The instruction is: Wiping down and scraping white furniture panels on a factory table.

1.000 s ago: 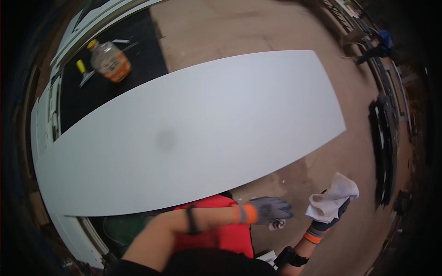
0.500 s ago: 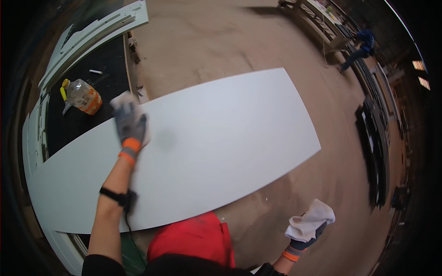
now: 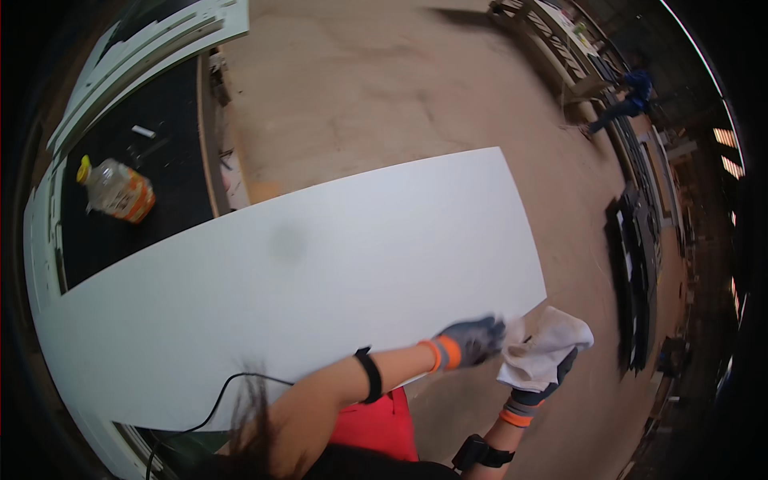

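- Brown floor lies beyond the white cloth, at 4 o'clock.
- Right gloved hand clasps it, fingertips hidden.
- Left gloved hand sits at its 9 o'clock; fingers blurred, grip unclear.
- White panel: long axis roughly 9-to-3.

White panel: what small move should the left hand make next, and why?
Probably sweep the left hand leftward over the white panel: it is by the panel's near right corner, close to the white cloth held in the right hand, and most of the surface lies to its left.
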`<state>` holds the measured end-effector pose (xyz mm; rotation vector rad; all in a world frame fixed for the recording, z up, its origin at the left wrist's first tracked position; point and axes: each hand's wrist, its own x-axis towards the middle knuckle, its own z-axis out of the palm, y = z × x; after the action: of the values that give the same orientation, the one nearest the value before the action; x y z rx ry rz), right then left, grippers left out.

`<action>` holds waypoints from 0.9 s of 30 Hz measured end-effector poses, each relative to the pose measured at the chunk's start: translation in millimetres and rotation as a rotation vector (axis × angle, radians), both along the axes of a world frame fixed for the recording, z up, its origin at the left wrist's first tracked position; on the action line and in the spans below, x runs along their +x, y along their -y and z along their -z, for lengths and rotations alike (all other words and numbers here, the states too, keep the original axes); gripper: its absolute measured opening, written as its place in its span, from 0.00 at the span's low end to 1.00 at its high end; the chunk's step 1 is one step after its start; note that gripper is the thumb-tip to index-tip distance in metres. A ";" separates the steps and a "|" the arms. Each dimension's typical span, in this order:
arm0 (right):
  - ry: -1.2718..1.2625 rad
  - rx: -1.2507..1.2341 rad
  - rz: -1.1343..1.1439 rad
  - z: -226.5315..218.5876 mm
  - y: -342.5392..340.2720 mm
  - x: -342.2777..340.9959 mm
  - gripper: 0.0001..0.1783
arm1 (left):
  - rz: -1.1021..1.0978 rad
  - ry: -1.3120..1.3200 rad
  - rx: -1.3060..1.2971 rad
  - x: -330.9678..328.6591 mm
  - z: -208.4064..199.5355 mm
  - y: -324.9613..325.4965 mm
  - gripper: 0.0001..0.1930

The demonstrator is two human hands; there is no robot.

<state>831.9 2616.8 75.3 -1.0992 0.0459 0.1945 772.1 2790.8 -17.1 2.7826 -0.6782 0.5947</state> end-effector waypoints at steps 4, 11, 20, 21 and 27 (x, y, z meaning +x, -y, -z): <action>-0.028 0.112 -0.215 10.0 1.3 14.6 0.28 | 0.166 -0.571 -0.849 -39.4 2.4 -21.8 0.18; -0.023 0.017 -0.096 69.7 88.1 66.3 0.25 | -1.015 -0.207 -0.682 -38.2 -23.3 -222.5 0.25; -0.020 -0.348 0.266 76.5 166.6 95.3 0.21 | -0.790 -0.218 -0.240 218.4 -6.6 -216.9 0.34; 0.111 -0.686 0.265 88.6 193.7 93.6 0.20 | -0.777 -0.216 -0.201 249.2 -8.1 -202.9 0.31; 0.205 -1.459 0.149 53.2 183.2 102.0 0.22 | -0.129 -0.265 -0.248 266.9 -3.6 -43.2 0.16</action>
<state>933.8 2433.6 22.1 -2.5524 0.0892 -0.1403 1038.9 2834.0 -13.5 2.6179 -0.3459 0.2994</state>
